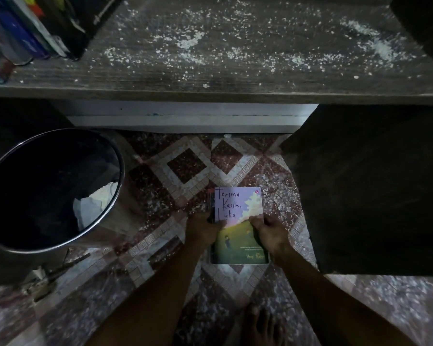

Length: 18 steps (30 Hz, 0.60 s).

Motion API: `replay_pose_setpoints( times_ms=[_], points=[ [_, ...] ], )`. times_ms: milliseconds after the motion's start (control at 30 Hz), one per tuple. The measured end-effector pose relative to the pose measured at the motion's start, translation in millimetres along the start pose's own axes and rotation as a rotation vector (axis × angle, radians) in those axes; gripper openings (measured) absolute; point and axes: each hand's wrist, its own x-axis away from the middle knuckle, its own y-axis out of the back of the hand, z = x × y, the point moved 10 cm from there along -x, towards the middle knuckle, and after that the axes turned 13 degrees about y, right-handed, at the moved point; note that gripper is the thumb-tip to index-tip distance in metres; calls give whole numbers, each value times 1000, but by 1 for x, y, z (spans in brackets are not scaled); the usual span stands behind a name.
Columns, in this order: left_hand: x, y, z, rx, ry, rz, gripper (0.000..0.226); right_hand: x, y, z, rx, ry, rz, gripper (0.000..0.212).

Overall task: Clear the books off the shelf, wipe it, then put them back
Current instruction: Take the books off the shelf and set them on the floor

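A small stack of books [238,208], topped by one with a lilac and green cover, lies low over the patterned floor tiles. My left hand [203,229] grips the stack's left edge, fingers curled round the spines. On the right edge my right hand [269,232] holds the stack with its thumb on the cover. The wooden shelf [235,61] above is bare in the middle and speckled with white flakes. Several books [35,28] still stand leaning at its far left end.
A dark round bin [50,188] with crumpled white paper inside stands on the floor at left. A large dark object [370,191] fills the right side under the shelf. My bare foot [260,325] shows at the bottom. White flakes litter the tiles.
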Motion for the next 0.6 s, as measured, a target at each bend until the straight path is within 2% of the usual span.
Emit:
replay_pose_setpoints(
  times_ms=[133, 267, 467, 600],
  points=[
    [4, 0, -1, -6, 13, -14, 37, 0, -1, -2, 101, -8, -15, 32],
    [4, -1, -1, 6, 29, -20, 38, 1, 0, 0, 139, -4, -9, 35],
    [13, 3, -6, -57, 15, -34, 36, 13, 3, 16, 142, 11, -5, 30],
    [33, 14, -13, -78, -4, -46, 27, 30, 7, 37, 92, 35, 64, 22]
  ],
)
